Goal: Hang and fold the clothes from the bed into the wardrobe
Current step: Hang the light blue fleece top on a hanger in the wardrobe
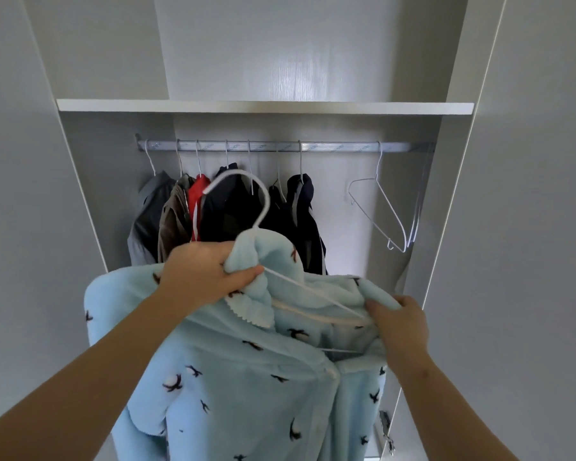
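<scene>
A light blue fleece garment (240, 377) with small dark bird prints hangs in front of me on a white hanger (246, 181), whose hook points up before the wardrobe rail (330, 147). My left hand (207, 271) grips the collar and the hanger's neck. My right hand (399, 324) pinches the right shoulder of the fleece over the hanger's arm. The hook is below the rail and apart from it.
Several dark, brown, red and grey garments (233, 207) hang on the rail's left half. Empty wire hangers (383, 207) hang at the right end, with a bare stretch of rail between. A white shelf (263, 106) runs above. Wardrobe doors (529, 194) stand open on both sides.
</scene>
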The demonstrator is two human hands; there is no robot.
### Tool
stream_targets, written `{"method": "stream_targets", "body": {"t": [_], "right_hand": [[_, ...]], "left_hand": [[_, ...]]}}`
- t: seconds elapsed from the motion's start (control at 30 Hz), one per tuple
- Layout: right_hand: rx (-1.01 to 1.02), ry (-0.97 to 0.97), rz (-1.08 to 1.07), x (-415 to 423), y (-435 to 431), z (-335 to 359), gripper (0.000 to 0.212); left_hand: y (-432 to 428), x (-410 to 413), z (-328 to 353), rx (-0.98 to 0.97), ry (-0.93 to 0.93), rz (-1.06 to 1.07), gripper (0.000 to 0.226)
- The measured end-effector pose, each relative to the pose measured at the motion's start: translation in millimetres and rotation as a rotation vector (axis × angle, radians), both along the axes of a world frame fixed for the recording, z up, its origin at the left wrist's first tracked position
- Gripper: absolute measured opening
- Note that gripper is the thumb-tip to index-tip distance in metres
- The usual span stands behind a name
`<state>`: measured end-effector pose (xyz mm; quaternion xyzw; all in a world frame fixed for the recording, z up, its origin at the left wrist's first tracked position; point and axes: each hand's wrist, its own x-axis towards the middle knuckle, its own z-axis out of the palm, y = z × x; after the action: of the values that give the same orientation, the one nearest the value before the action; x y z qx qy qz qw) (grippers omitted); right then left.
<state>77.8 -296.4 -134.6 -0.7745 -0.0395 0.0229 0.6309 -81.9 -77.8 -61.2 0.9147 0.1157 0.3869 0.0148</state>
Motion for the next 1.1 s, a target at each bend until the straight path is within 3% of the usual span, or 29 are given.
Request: {"method": "stream_targets", "body": {"t": [0.07, 0.13, 0.2, 0.33, 0.43, 0.53, 0.7, 0.77, 0.87, 0.9, 0.97, 1.03, 1.1], "right_hand": [[0.060, -0.071, -0.046, -5, 7, 5, 0.021], [0.193, -0.051, -0.028, -10, 13, 12, 0.024], [0.352, 0.033, 0.040, -13, 19, 18, 0.029], [0.517, 0.191, 0.261, -28, 31, 23, 0.017], [0.559, 0.238, 0.521, -41, 34, 15, 0.023], [0.543, 0.300, 0.721, -43, 25, 8, 0.037], [0.166, 0.201, 0.890, -34, 7, 17, 0.036], [0.085, 0.120, 0.810, -34, 3, 21, 0.016], [0.333, -0.170, 0.271, -27, 1, 26, 0.026], [0.282, -0.355, 0.090, -23, -1, 29, 0.022], [-0.184, -0.616, -0.052, -19, -3, 37, 0.015], [-0.701, -0.690, 0.082, -19, -2, 40, 0.018], [-0.898, -0.705, 0.260, -26, 2, 43, 0.012]], "left_hand": [[-12, 9, -8, 0.192, 0.018, 0.043, 0.055], [-22, 17, -15, 0.222, 0.077, 0.114, 0.047], [-29, 26, -22, 0.158, 0.169, 0.236, 0.046], [-51, 43, -38, 0.069, 0.231, 0.312, 0.047], [-54, 49, -35, -0.181, 0.177, 0.298, 0.047], [-44, 48, -28, -0.473, 0.069, 0.226, 0.042], [-33, 41, -23, -0.513, -0.119, 0.141, 0.041], [-29, 38, -21, -0.535, -0.172, 0.098, 0.039], [-26, 31, -17, -0.539, -0.194, 0.058, 0.037], [-25, 29, -15, -0.542, -0.200, 0.038, 0.036], [-27, 25, -13, -0.538, -0.199, 0.009, 0.035], [-30, 23, -12, -0.506, -0.182, -0.008, 0.034], [-38, 25, -12, -0.496, -0.143, -0.039, 0.034]]}}
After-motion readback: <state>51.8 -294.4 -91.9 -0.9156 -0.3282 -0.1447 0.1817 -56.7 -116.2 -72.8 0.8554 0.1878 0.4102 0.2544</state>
